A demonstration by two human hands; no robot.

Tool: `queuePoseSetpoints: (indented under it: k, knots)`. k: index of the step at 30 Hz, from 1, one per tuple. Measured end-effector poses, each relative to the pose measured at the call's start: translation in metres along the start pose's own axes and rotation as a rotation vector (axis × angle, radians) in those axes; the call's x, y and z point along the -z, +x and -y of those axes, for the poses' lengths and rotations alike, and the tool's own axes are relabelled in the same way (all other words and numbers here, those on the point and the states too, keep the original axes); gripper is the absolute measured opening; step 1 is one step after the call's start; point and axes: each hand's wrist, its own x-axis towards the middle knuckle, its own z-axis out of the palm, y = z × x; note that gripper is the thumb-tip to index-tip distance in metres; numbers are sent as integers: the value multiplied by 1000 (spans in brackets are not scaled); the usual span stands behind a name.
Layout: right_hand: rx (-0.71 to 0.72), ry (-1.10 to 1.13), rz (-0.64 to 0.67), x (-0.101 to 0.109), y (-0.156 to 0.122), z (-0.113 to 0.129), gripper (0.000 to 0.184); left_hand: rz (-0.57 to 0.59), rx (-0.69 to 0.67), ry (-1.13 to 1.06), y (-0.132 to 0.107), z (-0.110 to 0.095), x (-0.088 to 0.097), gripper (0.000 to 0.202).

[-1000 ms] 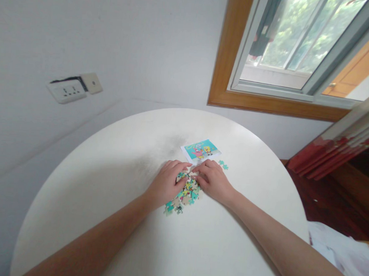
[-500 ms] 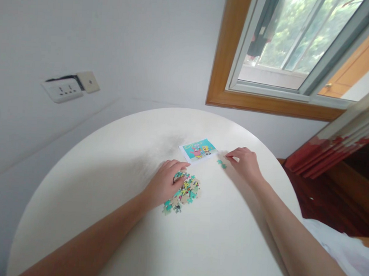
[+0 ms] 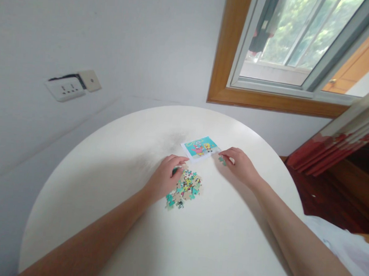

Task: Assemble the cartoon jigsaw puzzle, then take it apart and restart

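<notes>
A loose heap of jigsaw puzzle pieces [image 3: 188, 185], in teal, yellow and beige, lies on the white round table [image 3: 222, 234]. My left hand [image 3: 167, 174] rests at the heap's upper left edge, fingers curved over it and thumb apart from them. Beyond the heap is a small picture card [image 3: 201, 148] with a pink and a yellow cartoon figure on teal. Beside the card's right corner, my right hand [image 3: 240, 165] is closed in a pinch at a puzzle piece. A few teal pieces [image 3: 222, 160] lie under its fingertips, partly covered.
A wall with a socket plate [image 3: 66, 88] stands behind the table at the left. A wood-framed window [image 3: 276, 102] is at the upper right, with a red and cream curtain [image 3: 329, 147] beside it. White cloth [image 3: 336, 240] shows at the lower right.
My right hand has moved slightly left, closer to the card, and now covers more of the teal pieces. My left hand has shifted a little up and left, uncovering more of the heap.
</notes>
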Motion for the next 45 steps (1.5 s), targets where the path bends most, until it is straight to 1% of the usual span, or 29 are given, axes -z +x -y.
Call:
queuePoseSetpoints:
  k: [3, 5, 8, 12, 16, 21, 25, 29, 32, 35, 37, 40, 42, 45]
  knots:
    - [179, 109, 111, -5, -3, 21, 24, -6, 39, 3, 1, 1, 2, 25]
    - [263, 177, 175, -8, -6, 32, 25, 0, 37, 14, 1, 1, 3, 24]
    - [308, 239, 217, -13, -9, 43, 25, 2, 10, 24, 1, 1, 4, 23]
    - [314, 231, 218, -17, -12, 47, 26, 5, -14, 42, 1, 0, 3, 24]
    - [298, 225, 263, -19, -12, 47, 27, 11, -33, 59, 1, 1, 1, 23]
    - [258, 342, 284, -22, -12, 46, 19, 16, -30, 58, 1, 3, 0, 24]
    - [179, 448, 296, -24, -12, 48, 18, 15, -25, 52, 0, 2, 0, 24]
    - [88, 509, 322, -24, -12, 50, 11, 17, -23, 51, 1, 2, 0, 24]
    - [51, 549, 349, -24, -12, 50, 6, 22, -28, 55, 1, 2, 0, 24]
    - [24, 590, 364, -25, -12, 52, 6, 34, -26, 56, 1, 2, 1, 24]
    - [14, 589, 348, -25, -11, 51, 6, 39, -27, 54, 1, 2, 1, 25]
    - [6, 515, 262, -19, -8, 45, 9, 32, -29, 55, 1, 3, 1, 25]
    - [11, 402, 157, -11, -4, 33, 13, 30, -31, 55, 0, 2, 1, 25]
    - [-16, 127, -24, 4, 1, 8, 14, 32, -38, 54, 0, 2, 1, 25]
